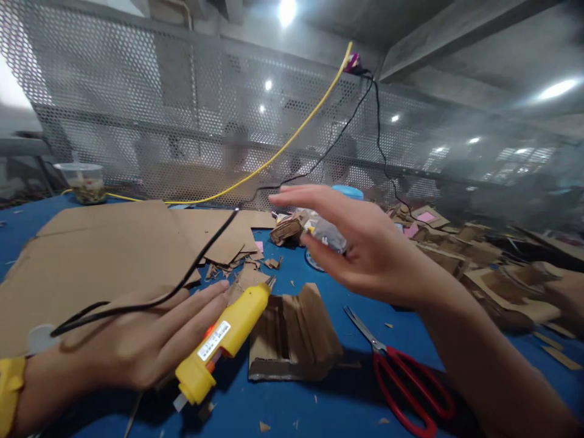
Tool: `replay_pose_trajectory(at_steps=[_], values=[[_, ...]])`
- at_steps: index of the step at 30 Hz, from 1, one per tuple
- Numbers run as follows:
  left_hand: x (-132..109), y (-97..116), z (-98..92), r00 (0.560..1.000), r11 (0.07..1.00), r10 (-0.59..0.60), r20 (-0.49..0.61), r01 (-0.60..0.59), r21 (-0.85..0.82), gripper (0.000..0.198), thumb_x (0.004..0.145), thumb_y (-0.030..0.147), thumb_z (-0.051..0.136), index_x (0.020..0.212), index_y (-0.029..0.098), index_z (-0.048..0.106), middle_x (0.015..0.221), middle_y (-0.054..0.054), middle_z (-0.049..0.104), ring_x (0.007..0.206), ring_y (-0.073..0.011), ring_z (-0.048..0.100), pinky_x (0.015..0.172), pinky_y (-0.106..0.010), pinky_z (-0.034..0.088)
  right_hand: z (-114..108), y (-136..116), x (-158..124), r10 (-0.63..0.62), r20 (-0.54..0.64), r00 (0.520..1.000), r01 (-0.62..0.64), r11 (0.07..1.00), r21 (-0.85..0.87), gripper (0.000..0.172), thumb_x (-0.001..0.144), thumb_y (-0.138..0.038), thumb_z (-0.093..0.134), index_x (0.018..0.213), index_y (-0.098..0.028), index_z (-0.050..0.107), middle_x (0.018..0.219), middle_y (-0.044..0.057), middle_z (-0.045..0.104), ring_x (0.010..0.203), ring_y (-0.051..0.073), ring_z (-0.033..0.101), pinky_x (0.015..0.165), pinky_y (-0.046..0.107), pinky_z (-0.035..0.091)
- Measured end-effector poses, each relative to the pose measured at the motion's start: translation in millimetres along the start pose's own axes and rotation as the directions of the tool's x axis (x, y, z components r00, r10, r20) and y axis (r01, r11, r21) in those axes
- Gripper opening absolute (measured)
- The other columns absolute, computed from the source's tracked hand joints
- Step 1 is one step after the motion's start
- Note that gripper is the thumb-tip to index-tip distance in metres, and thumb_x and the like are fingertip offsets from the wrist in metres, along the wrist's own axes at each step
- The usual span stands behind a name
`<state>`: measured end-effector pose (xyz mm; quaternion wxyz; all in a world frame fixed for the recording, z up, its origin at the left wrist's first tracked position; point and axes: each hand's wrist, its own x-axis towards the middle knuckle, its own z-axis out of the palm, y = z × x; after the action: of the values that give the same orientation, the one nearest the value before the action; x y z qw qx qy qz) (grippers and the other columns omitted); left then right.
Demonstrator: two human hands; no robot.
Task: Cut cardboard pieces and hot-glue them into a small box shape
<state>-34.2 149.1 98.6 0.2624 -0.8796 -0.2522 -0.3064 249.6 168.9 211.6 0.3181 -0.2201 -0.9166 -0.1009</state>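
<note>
My left hand is palm down at the lower left with its fingers stretched out. Its fingertips reach beside a yellow hot glue gun that lies on the blue table, nozzle pointing away. The gun's black cord loops over this hand. Raised above the table, my right hand has its thumb and fingers apart with nothing visible between them. Below it sits a small folded cardboard piece with raised ridges. To the right of that piece rest red-handled scissors, blades slightly parted.
Flat cardboard sheets cover the left side, scraps beside them. A lidded plastic cup stands behind. Cut cardboard pieces pile up at the right, near a blurred shape like another person's hand. A yellow cable crosses before the perforated metal screen.
</note>
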Motion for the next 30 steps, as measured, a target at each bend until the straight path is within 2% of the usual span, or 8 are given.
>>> replay_pose_trajectory(at_steps=[2, 4, 7, 11, 16, 21, 25, 30], values=[[3.5, 1.7, -2.9, 0.988, 0.967, 0.152, -0.018, -0.144, 0.212, 0.059, 0.094, 0.006, 0.031, 0.151, 0.019, 0.028, 0.127, -0.006, 0.067, 0.107, -0.0237, 0.067, 0.085, -0.038, 0.046, -8.4, -12.4, -4.9, -0.016, 0.073, 0.997, 0.021, 0.997, -0.077, 0.042, 0.086, -0.008, 0.055, 0.127, -0.018, 0.053, 0.133, 0.010, 0.061, 0.135, 0.024, 0.049, 0.111, 0.041, 0.043], [8.1, 1.7, -6.5, 0.980, 0.937, 0.199, -0.021, -0.184, 0.296, 0.060, 0.094, 0.006, 0.031, 0.152, 0.014, 0.022, 0.117, -0.006, 0.073, 0.098, -0.0245, 0.069, 0.081, -0.039, 0.045, -8.4, -22.8, -9.4, -0.019, 0.186, 0.982, 0.037, 0.995, -0.097, 0.038, 0.088, -0.015, 0.060, 0.124, -0.019, 0.051, 0.135, 0.011, 0.060, 0.136, 0.025, 0.047, 0.113, 0.044, 0.042], [10.3, 0.3, -9.3, 0.979, 0.942, 0.198, -0.054, -0.175, 0.287, 0.059, 0.095, 0.009, 0.032, 0.153, 0.012, 0.022, 0.110, -0.007, 0.075, 0.096, -0.0249, 0.069, 0.085, -0.039, 0.044, 4.6, -31.3, -11.1, -0.064, 0.255, 0.965, 0.091, 0.992, -0.092, 0.025, 0.092, -0.015, 0.055, 0.117, -0.016, 0.052, 0.132, 0.014, 0.062, 0.136, 0.024, 0.048, 0.118, 0.051, 0.033], [6.7, 0.0, -7.8, 0.979, 0.963, 0.183, -0.085, -0.161, 0.217, 0.058, 0.095, 0.009, 0.031, 0.152, 0.012, 0.023, 0.118, -0.009, 0.072, 0.114, -0.0223, 0.064, 0.104, -0.037, 0.039, 26.4, -33.6, -6.0, -0.125, 0.266, 0.956, 0.148, 0.987, -0.066, 0.016, 0.097, -0.009, 0.042, 0.101, -0.014, 0.057, 0.112, 0.013, 0.072, 0.136, 0.023, 0.048, 0.119, 0.060, 0.023], [3.8, 0.3, -9.4, 0.984, 0.962, 0.170, -0.057, -0.153, 0.228, 0.059, 0.096, 0.008, 0.031, 0.153, 0.013, 0.019, 0.121, -0.008, 0.071, 0.115, -0.0227, 0.064, 0.105, -0.037, 0.040, 40.7, -31.8, -4.1, -0.230, 0.190, 0.954, 0.247, 0.966, -0.075, 0.029, 0.099, -0.008, 0.034, 0.099, -0.014, 0.063, 0.123, 0.013, 0.070, 0.130, 0.016, 0.055, 0.121, 0.051, 0.023], [1.8, -1.4, -10.0, 0.991, 0.963, 0.119, -0.065, -0.099, 0.249, 0.060, 0.096, 0.005, 0.028, 0.154, 0.014, 0.018, 0.116, -0.008, 0.073, 0.117, -0.0224, 0.064, 0.107, -0.036, 0.039, 51.4, -22.9, -5.4, -0.285, 0.027, 0.958, 0.286, 0.955, -0.075, 0.043, 0.101, -0.009, 0.026, 0.081, -0.017, 0.063, 0.103, 0.006, 0.077, 0.111, 0.008, 0.067, 0.117, 0.034, 0.036], [2.6, -1.6, -8.6, 0.987, 0.956, 0.140, -0.074, -0.115, 0.270, 0.057, 0.097, 0.011, 0.034, 0.153, 0.011, 0.024, 0.116, -0.010, 0.073, 0.110, -0.0248, 0.067, 0.105, -0.037, 0.041, 52.6, -17.8, -7.4, -0.319, -0.059, 0.946, 0.320, 0.948, -0.003, 0.033, 0.101, -0.011, 0.034, 0.083, -0.015, 0.062, 0.103, 0.007, 0.077, 0.103, 0.007, 0.069, 0.112, 0.031, 0.042], [4.0, 0.0, -8.4, 0.990, 0.973, 0.068, -0.122, -0.039, 0.226, 0.057, 0.096, 0.013, 0.033, 0.153, 0.017, 0.025, 0.122, -0.011, 0.070, 0.121, -0.0252, 0.062, 0.100, -0.038, 0.049, 49.8, -17.2, -7.8, -0.317, -0.140, 0.938, 0.321, 0.947, 0.010, 0.025, 0.099, -0.010, 0.040, 0.088, -0.018, 0.061, 0.097, 0.005, 0.077, 0.097, 0.009, 0.069, 0.107, 0.028, 0.046]])
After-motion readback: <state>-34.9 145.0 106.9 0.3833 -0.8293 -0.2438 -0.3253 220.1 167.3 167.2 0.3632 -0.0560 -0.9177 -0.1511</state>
